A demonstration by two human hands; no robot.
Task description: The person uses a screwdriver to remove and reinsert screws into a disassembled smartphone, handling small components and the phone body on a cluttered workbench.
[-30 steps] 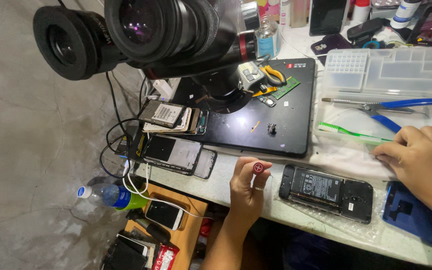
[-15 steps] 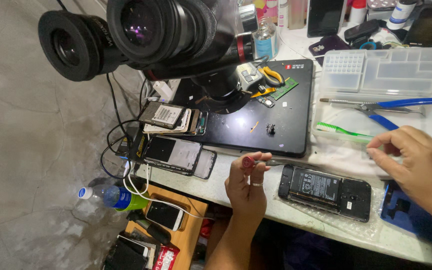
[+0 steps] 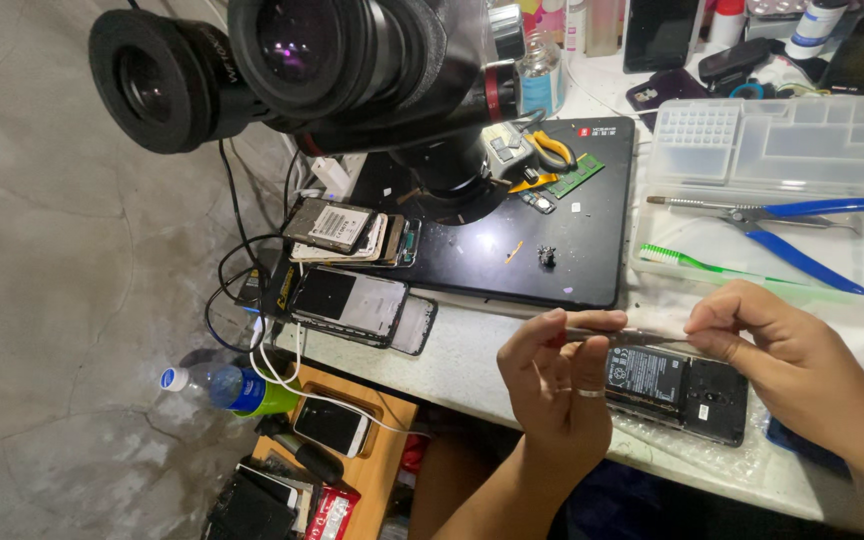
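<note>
Nearest the camera, the left hand (image 3: 559, 385) is raised above the worktop (image 3: 472, 365) edge, its fingers curled and pinched on one end of a thin metal tool (image 3: 624, 337). The right hand (image 3: 787, 360) pinches the other end between thumb and fingertips. The tool lies level, long axis running left to right, just above an opened phone (image 3: 677, 392) that lies flat near the worktop's front edge, long side parallel to that edge. Left of the hands there's bare worktop, then two more phones (image 3: 350, 303) at the corner with cables trailing off the side. Beyond the hands sits a black mat (image 3: 542, 240) with small loose parts, and a green toothbrush (image 3: 732, 270) and blue-handled pliers (image 3: 782, 225) to the right. Farther back, a clear plastic organiser box (image 3: 777, 145). The microscope (image 3: 332, 60) looms over the mat's far left.
</note>
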